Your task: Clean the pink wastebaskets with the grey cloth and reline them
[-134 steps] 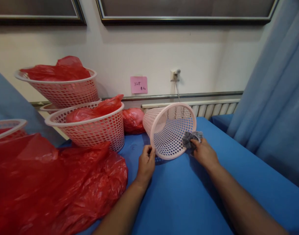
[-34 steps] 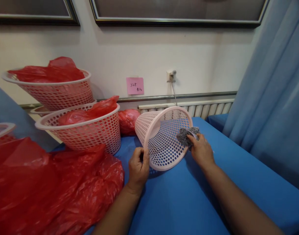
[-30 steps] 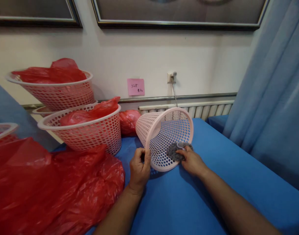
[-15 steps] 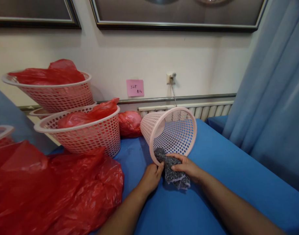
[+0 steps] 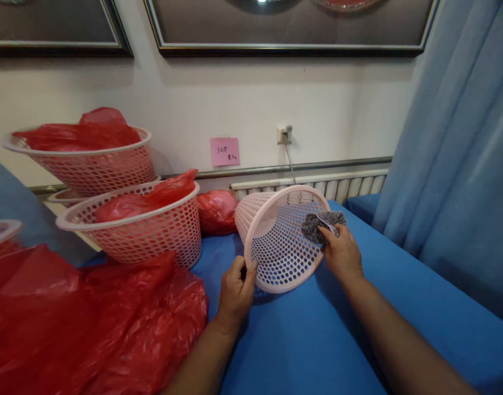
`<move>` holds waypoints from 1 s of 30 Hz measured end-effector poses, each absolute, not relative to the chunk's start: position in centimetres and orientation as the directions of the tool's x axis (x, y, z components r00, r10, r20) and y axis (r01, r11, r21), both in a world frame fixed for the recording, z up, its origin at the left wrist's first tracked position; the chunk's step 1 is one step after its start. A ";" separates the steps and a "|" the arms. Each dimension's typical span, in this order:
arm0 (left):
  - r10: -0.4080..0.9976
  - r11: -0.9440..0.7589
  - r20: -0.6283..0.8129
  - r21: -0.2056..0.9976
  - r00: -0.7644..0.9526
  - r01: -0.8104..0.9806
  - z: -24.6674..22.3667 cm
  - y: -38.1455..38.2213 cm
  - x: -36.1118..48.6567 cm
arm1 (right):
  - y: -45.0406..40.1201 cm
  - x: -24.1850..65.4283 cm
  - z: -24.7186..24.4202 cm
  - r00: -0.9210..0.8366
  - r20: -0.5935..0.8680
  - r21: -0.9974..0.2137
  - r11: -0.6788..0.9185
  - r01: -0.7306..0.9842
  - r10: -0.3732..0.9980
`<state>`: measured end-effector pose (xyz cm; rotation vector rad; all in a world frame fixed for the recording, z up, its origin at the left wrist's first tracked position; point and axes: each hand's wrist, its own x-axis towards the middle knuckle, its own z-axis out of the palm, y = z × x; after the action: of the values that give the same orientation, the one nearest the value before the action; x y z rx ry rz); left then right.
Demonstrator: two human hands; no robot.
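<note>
Tipped basket [image 5: 249, 211] in left hand [image 5: 236, 289]; red bags [image 5: 80, 137] in other baskets [image 5: 152, 236].

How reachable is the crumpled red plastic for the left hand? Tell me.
Probably yes: no object shows between the left hand and the crumpled red plastic, though that hand grips the pink perforated basket and may need to release it.
</note>
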<state>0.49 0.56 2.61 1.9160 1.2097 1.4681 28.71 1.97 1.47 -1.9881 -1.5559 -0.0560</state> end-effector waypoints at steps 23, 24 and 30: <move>0.868 -0.495 0.482 0.815 0.121 0.301 2.5 1.6 0.1 | 3.2 20.2 8.2 0.321 0.572 -0.820 0.545 0.178 0.755; 0.870 -0.491 0.479 0.819 0.117 0.298 2.4 1.6 0.0 | 2.2 18.9 7.5 0.190 0.587 -0.808 0.557 0.191 0.787; 0.879 -0.468 0.474 0.830 0.060 0.303 1.8 1.8 -0.4 | -2.1 19.0 1.6 -0.369 0.402 -0.629 0.545 0.553 0.838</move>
<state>-0.44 1.84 1.84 1.8166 1.1783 1.4204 18.99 -2.11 1.59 -1.1181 -2.0722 0.5133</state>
